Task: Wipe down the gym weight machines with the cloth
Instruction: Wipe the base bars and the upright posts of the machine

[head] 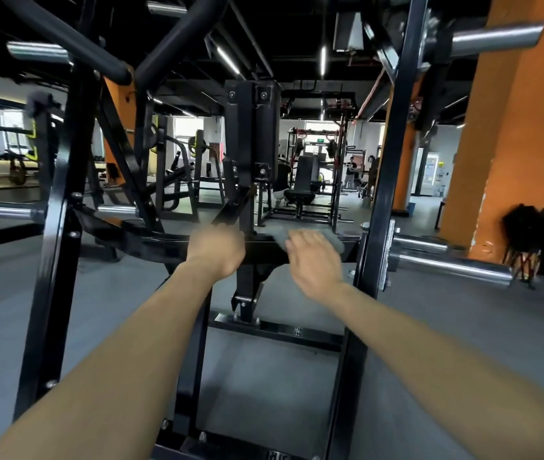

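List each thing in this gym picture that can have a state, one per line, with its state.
cloth: spread flat on the crossbar, under the right hand
right hand: fingers straight, pressing on the cloth
left hand: rests on the crossbar; fingers blurred and hidden
crossbar: level, bearing both hands
chrome pegs: bare, no plates loaded
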The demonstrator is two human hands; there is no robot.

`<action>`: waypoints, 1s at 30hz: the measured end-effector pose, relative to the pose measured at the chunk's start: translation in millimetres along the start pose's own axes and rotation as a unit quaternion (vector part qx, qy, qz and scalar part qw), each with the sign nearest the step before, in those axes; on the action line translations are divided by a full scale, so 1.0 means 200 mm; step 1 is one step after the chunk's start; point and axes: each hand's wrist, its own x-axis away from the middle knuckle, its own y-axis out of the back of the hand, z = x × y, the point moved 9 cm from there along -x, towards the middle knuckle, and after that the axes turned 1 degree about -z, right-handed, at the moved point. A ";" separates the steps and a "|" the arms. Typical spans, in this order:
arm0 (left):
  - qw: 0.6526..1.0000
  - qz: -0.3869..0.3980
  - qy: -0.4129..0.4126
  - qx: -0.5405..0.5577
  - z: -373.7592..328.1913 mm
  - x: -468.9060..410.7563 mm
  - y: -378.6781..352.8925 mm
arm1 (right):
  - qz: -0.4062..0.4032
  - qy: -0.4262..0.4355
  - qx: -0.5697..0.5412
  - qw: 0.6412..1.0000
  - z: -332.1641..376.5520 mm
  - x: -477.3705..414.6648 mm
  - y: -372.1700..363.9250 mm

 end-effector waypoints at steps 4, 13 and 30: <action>1.000 -0.005 -0.005 0.001 -0.03 0.00 0.01 | -0.023 -0.087 0.040 0.995 -0.31 0.06 0.05; 1.000 -0.021 -0.019 0.006 -0.02 -0.03 0.02 | -0.100 -0.040 -0.050 0.993 0.13 -0.03 -0.01; 0.998 -0.012 0.067 -0.012 0.43 -0.10 0.13 | 0.023 0.129 -0.165 0.978 0.24 -0.14 -0.08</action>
